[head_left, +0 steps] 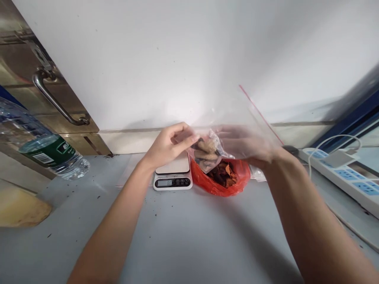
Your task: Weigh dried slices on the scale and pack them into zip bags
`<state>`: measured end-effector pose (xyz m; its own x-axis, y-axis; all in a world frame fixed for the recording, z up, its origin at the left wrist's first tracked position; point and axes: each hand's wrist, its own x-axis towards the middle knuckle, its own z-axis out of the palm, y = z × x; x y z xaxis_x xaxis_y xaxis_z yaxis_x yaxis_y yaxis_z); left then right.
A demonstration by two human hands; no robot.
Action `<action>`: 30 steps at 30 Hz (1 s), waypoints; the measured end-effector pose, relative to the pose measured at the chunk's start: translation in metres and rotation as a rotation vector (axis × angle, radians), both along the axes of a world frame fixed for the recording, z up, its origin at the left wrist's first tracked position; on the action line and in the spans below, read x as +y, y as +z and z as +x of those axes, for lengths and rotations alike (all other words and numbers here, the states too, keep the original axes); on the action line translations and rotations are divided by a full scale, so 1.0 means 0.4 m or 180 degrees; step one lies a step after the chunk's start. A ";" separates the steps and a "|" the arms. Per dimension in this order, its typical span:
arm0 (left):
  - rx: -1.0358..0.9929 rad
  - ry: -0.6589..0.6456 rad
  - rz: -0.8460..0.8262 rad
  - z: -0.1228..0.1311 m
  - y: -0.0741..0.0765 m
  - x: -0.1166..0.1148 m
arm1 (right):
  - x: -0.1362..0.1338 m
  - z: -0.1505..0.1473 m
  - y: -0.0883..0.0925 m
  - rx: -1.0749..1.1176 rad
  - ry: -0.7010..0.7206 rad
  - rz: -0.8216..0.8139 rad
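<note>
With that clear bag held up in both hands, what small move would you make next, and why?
Probably lower the clear zip bag onto the small scale. The left hand pinches its edge, the right hand is behind it, some brown pieces are already inside, and the scale's platform is bare just below.

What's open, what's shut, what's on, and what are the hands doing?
clear zip bag: open, held up, brown pieces inside
left hand: pinching the bag's edge
right hand: inside the bag
scale: on, platform bare
red bag: open, lying on table
water bottle: tilted
power strip: white charger plugged in
</note>
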<state>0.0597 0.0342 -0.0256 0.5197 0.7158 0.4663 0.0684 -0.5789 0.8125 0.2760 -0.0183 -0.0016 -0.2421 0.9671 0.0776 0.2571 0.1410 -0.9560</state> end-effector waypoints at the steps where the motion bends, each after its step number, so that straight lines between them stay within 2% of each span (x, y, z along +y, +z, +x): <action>1: -0.0044 0.0133 -0.0052 -0.004 0.001 0.003 | 0.010 0.000 -0.011 0.0208 0.0095 -0.0171; 4: -0.0274 0.0570 -0.0421 -0.018 -0.001 0.019 | 0.039 0.013 -0.039 0.0872 0.0234 -0.0898; 6: -0.0368 0.0862 -0.0693 -0.029 -0.002 0.029 | 0.052 0.025 -0.052 0.0979 0.0188 -0.1100; 9: -0.0345 0.1204 -0.0862 -0.042 0.002 0.035 | 0.056 0.033 -0.058 0.0976 0.0135 -0.0980; 12: -0.0258 0.1347 -0.0898 -0.052 0.004 0.034 | 0.047 0.025 -0.056 0.0948 0.0059 -0.0749; 14: -0.0203 0.1285 -0.0925 -0.058 0.002 0.033 | 0.040 0.015 -0.054 0.0744 0.0010 -0.0604; 18: -0.0031 0.0877 -0.0908 -0.069 0.000 0.028 | 0.034 -0.006 -0.057 0.0271 -0.0318 -0.0402; 23: 0.0091 0.0675 -0.0808 -0.078 0.007 0.024 | 0.036 -0.019 -0.063 0.0409 -0.0812 -0.0359; 30: 0.0359 0.0504 -0.0864 -0.093 0.011 0.021 | 0.030 -0.022 -0.055 0.0159 -0.0343 0.0012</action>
<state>0.0225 0.0424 -0.0212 0.4294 0.8821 0.1934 0.2385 -0.3173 0.9178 0.2674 -0.0063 -0.0235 -0.1324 0.9870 0.0906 0.2230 0.1188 -0.9676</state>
